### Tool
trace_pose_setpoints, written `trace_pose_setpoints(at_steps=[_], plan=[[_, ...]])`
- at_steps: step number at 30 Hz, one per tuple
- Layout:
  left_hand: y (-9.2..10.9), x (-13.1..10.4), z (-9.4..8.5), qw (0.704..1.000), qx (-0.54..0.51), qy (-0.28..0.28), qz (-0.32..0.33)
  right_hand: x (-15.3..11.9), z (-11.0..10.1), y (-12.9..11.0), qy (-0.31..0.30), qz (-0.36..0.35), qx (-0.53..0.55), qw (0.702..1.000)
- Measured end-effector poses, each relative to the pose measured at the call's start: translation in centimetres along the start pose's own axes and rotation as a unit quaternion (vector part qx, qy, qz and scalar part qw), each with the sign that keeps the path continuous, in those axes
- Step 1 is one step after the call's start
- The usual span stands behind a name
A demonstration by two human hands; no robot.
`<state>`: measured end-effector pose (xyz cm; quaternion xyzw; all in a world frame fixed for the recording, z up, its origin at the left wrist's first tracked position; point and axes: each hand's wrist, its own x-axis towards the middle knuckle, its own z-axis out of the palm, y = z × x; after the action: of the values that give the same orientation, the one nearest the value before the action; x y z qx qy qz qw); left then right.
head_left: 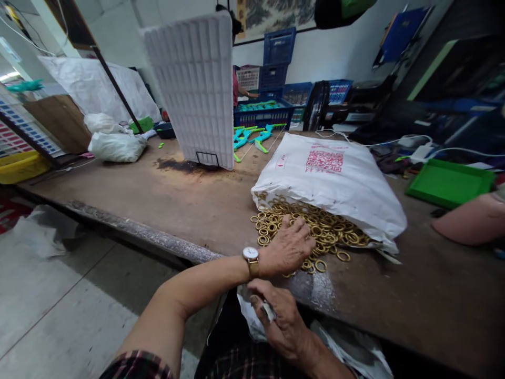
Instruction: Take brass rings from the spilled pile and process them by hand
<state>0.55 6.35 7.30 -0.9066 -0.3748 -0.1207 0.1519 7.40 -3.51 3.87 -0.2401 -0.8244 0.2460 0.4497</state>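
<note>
A heap of brass-coloured rings spills from the mouth of a white woven sack printed with a red square code. My left hand, with a watch at its wrist, lies over the near side of the heap. Its fingers are bent and somewhat apart, with the tips partly hidden among the rings. Nearer to me, just below the table's edge, my right hand is closed on a small grey piece. Its exact kind is not clear.
A white ribbed panel stands upright in a black wire holder. Teal and green toy-like pieces lie behind it. A green tray is at the right, a white plastic bag at the left. Another person's arm shows near blue crates.
</note>
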Motion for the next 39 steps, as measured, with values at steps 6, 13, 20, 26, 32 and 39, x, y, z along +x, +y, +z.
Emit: trace_pose_setpoints(at_steps=[6,13,20,26,32,39], plan=[[1.4,0.3,-0.2,0.999,-0.015,0.007,0.043,-0.3,-0.4,0.3,-0.001,-0.040,0.003,0.999],[2.4,0.1,-0.2,0.998,-0.022,0.005,0.055,-1.6,0.1,1.4,-0.009,-0.077,-0.014,0.997],[2.9,0.0,0.0,0.998,-0.036,-0.002,0.058,-2.0,0.2,1.7,0.003,-0.081,-0.048,0.996],[3.1,-0.3,1.0,0.997,-0.040,-0.005,0.062,-2.2,0.3,1.8,-0.003,-0.087,-0.055,0.995],[3.1,-0.5,1.3,0.997,-0.052,-0.004,0.065,-2.4,0.4,1.9,-0.010,-0.087,-0.052,0.995],[3.1,-0.7,0.9,0.996,-0.044,-0.017,0.072,-2.3,0.4,2.0,-0.010,-0.092,-0.061,0.994]])
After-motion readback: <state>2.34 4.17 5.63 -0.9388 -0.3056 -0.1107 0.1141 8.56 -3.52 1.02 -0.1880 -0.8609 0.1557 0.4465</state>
